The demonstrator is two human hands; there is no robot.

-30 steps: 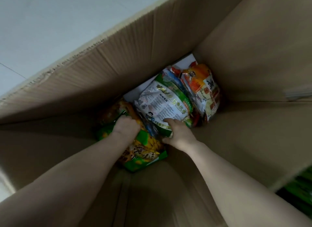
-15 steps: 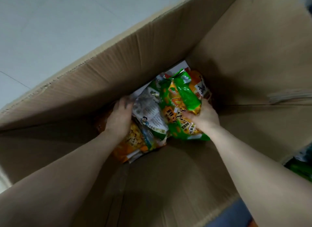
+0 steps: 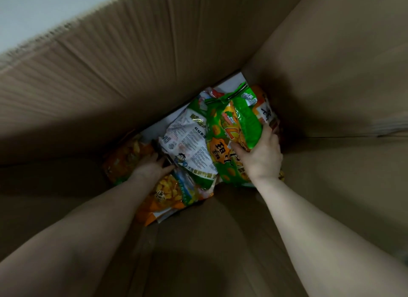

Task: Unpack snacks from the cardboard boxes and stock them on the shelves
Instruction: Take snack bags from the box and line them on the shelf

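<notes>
Deep in the cardboard box (image 3: 132,80), the right hand (image 3: 259,157) grips a green snack bag (image 3: 234,128) — fingers curled round it. The left hand (image 3: 152,167) reaches under the white bag (image 3: 189,146) over an orange bag (image 3: 167,192) — its grip cannot be told.

Both arms reaching down (bare forearms), right hand (image 3: 259,156) gripping, left hand (image 3: 152,167) flat

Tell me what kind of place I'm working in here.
Likely a shop stockroom or store floor, though no shelves show. You are reaching deep into a large cardboard box holding packaged snacks, such as a green snack bag, and pale floor tile shows beyond its rim.
</notes>
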